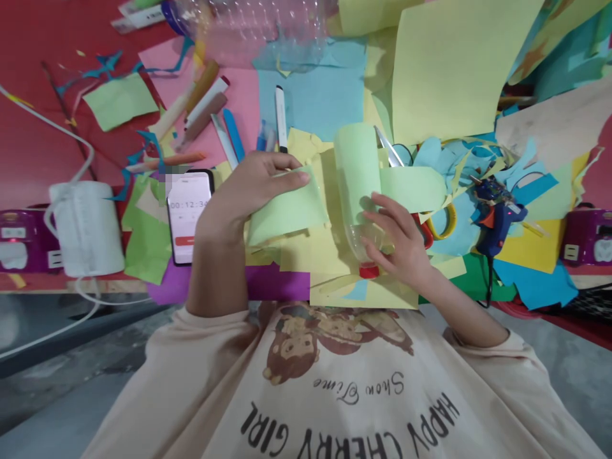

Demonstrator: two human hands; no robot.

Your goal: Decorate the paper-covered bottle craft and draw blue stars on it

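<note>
Over the littered bench (29, 127), I see the left hand (253, 185), wrist bent, fingers pinching green paper (287, 217); right hand (401, 245) fingers curl around a paper-wrapped bottle (358, 191).

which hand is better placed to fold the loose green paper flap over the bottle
Left, probably: the left hand holds the green paper flap, while the right hand is busy cupping the bottle near its red cap.

Clear, glossy plastic bottle (357, 237) with a smooth red plastic cap (369, 271), its body wrapped in matt light-green paper (356, 162). Glossy glass-fronted phone (190, 217). Bright metal blades on the scissors (388, 148). Blue plastic glue gun (497, 223). Matt coloured paper sheets (444, 70).
</note>
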